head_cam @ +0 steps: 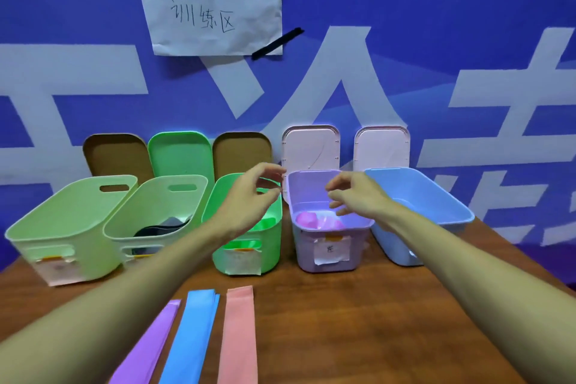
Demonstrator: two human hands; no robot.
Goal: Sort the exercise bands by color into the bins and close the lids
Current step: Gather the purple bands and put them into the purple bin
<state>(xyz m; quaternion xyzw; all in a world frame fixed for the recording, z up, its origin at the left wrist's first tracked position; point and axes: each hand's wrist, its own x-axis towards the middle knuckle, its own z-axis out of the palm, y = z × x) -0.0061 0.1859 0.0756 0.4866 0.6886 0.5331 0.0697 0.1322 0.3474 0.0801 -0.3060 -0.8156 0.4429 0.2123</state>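
Five open bins stand in a row on the wooden table (327,321): a pale green bin (62,227), a second pale green bin (149,212) with a dark band inside, a bright green bin (268,246), a purple bin (327,256) holding a pink-purple band (311,220), and a blue bin (417,196). A purple band (146,349), a blue band (190,337) and a pink band (238,337) lie flat near me. My left hand (252,196) hovers over the bright green bin, fingers apart, empty. My right hand (355,193) hovers over the purple bin, empty too.
Lids lean against the blue banner wall behind the bins: a brown lid (115,153), a green lid (179,153), another brown lid (241,151), and two pale pink lids (311,146) (381,145). A paper sign (212,0) is taped above.
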